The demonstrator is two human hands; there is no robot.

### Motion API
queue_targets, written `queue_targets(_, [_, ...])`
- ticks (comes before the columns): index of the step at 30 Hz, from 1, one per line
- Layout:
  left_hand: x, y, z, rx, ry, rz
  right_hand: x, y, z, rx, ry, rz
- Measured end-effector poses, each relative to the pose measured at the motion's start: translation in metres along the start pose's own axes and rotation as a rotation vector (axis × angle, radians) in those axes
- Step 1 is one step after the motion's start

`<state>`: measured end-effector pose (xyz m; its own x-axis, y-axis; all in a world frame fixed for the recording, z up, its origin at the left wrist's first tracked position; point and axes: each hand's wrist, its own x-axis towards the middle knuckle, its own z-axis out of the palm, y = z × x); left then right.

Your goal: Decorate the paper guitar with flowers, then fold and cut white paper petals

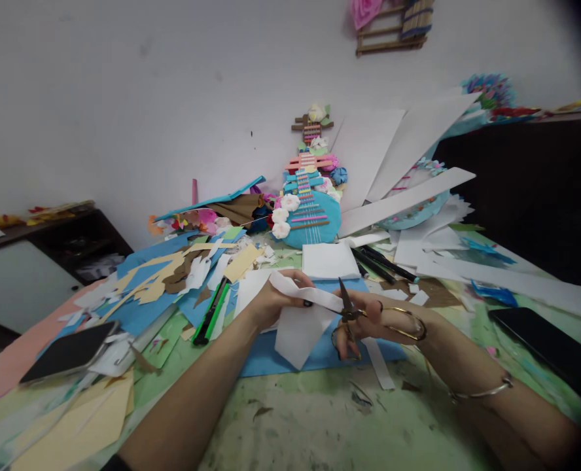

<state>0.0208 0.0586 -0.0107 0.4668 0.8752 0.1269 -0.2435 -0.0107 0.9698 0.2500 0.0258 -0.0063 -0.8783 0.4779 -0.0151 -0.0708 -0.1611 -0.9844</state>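
Note:
My left hand (275, 299) is closed on a white sheet of paper (300, 330), pinching its upper edge above the table. A strip of the sheet runs from my fingers toward the right. My right hand (386, 322) is closed on a pair of gold-handled scissors (352, 313), whose dark blades point up and touch the paper strip. The sheet hangs over a blue paper (290, 353) lying flat on the green table (315, 418). A thin bracelet (481, 391) sits on my right wrist.
A green utility knife (211, 313) lies left of my hand. Phones lie at far left (67, 352) and far right (545, 343). A blue paper guitar model (309, 203) leans on the wall, with white sheets (403, 196), black pens (383, 261) and paper scraps (173, 275) around.

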Motion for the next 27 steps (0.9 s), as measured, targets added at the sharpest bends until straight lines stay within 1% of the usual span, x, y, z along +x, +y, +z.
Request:
queue_targets(2, [-0.0006, -0.0002, 0.0005, -0.007, 0.002, -0.006, -0.0009, -0.0017, 0.0022, -0.003, -0.017, 0.012])
queue_targets(6, [-0.0014, -0.0019, -0.0009, -0.052, 0.008, 0.02, -0.0032, -0.0063, 0.0049, -0.019, 0.004, 0.054])
queue_targets(9, [-0.0013, -0.0027, -0.0027, -0.062, -0.006, 0.046, -0.0034, -0.0079, 0.0047, 0.002, -0.03, 0.039])
queue_targets(15, [-0.0003, -0.0021, -0.0039, 0.035, -0.061, 0.018, -0.0013, -0.0049, 0.003, 0.015, -0.028, -0.012])
queue_targets(17, [-0.0004, -0.0022, -0.0035, 0.072, -0.066, 0.01, -0.0012, -0.0039, 0.002, 0.012, -0.051, -0.008])
queue_targets(20, [-0.0005, -0.0036, -0.0025, 0.144, -0.066, -0.003, -0.002, -0.0049, 0.0007, -0.016, -0.049, 0.018])
queue_targets(22, [-0.0003, -0.0049, -0.0018, 0.179, -0.087, -0.016, -0.0032, -0.0066, 0.0, -0.039, -0.041, 0.053])
queue_targets(25, [0.0002, -0.0065, -0.0013, 0.178, -0.118, -0.033, -0.0058, -0.0068, -0.0013, -0.056, -0.038, 0.133])
queue_targets(27, [0.0002, -0.0066, -0.0012, 0.176, -0.132, -0.045, -0.0076, -0.0043, -0.0029, -0.073, -0.032, 0.145])
